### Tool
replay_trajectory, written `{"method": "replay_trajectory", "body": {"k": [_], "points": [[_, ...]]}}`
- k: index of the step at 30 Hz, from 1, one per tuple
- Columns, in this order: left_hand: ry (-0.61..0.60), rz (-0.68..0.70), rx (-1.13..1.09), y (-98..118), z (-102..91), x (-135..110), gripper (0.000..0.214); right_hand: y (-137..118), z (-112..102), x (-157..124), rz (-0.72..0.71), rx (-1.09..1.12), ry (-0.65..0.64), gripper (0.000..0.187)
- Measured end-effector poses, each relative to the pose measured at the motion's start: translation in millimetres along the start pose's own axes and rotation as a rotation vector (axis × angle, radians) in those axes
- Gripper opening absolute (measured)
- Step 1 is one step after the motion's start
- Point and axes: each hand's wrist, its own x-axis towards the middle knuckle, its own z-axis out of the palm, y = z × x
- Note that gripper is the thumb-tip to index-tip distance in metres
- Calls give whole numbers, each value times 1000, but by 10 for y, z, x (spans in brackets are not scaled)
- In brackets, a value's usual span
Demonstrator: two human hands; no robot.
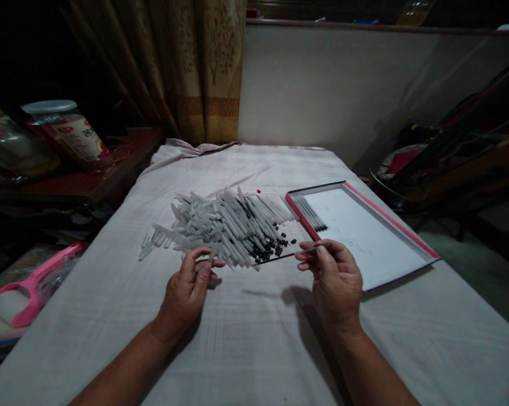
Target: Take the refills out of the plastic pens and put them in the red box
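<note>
My left hand (191, 287) is closed in a pinch on a translucent whitish pen cap (213, 252), in front of the pile. Between the thumb and fingers of my right hand (337, 279) is a thin pen (280, 259) with a dark core, its tip pointing left towards the pile. Behind both hands lies a heap of translucent pen caps and barrels (203, 217). Small black plugs (279, 248) are scattered along the heap's right front edge. Several pens (311, 211) with black ends lie side by side in a shallow red-edged box lid (392, 219) to the right.
A light checked cloth (254, 349) covers the table. One small red piece (258, 191) lies behind the heap. On the left stand a lidded jar (74, 135) on a dark side table and a pink-handled item (30, 287). A curtain (207, 73) and wall are at the back.
</note>
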Motion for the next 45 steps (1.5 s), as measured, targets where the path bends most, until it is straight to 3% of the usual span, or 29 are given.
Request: {"method": "replay_trajectory", "body": {"k": [2,5,9,12,18,25,32,37,40,45], "points": [[-2,-67,-102,12,-27,7,46,12,9,-10,8,-6,-17,16],[-73,-115,-201,26,-48,21,40,28,28,-37,17,-6,-38,15],[-125,-160,-223,66,-72,60,42,50,38,-64,42,16,-58,15],[-152,-111,-87,79,-109,79,42,47,40,-72,64,40,-52,16],[-97,59,297,4,-166,68,34,-15,37,-60,42,73,6,18],[-95,69,337,18,-142,77,34,-38,37,-76,22,76,37,16],[-112,79,343,22,-115,50,32,7,59,-132,30,47,-21,15],[-143,47,462,9,-137,41,34,35,68,-143,32,63,-27,18],[-166,101,560,-3,-153,26,34,49,86,-153,43,54,-33,19],[-216,336,636,96,-155,5,35,105,139,-217,151,-13,-122,21]]}}
